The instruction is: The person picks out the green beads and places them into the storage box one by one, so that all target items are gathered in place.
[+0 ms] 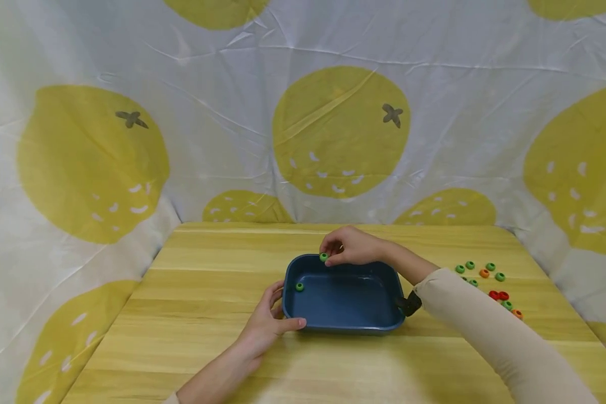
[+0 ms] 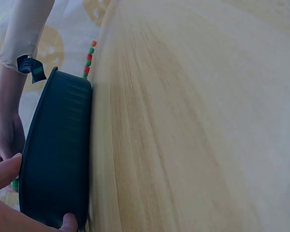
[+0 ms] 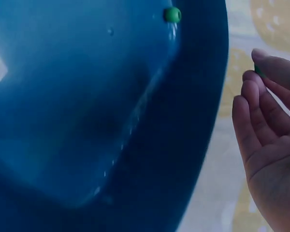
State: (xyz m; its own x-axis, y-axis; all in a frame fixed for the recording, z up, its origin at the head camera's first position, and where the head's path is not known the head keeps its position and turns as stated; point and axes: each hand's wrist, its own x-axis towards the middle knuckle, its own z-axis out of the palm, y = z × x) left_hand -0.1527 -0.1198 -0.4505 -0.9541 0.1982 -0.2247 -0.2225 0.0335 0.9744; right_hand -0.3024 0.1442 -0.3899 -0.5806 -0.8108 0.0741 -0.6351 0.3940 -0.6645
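Observation:
A dark blue rectangular basin stands on the table. My left hand grips its left end, the thumb at the near corner of the rim and the fingers along the outer side. Above the far rim, my right hand pinches a green bead between thumb and fingertip; the right wrist view shows only a sliver of this held bead. Inside the basin, near its left wall, lies another green bead, seen also in the right wrist view as a round bead with a hole.
Several loose green, orange and red beads lie on the wooden table to the right, beyond my right sleeve. A black strap device sits at the right wrist. Behind the table hangs a lemon-patterned cloth.

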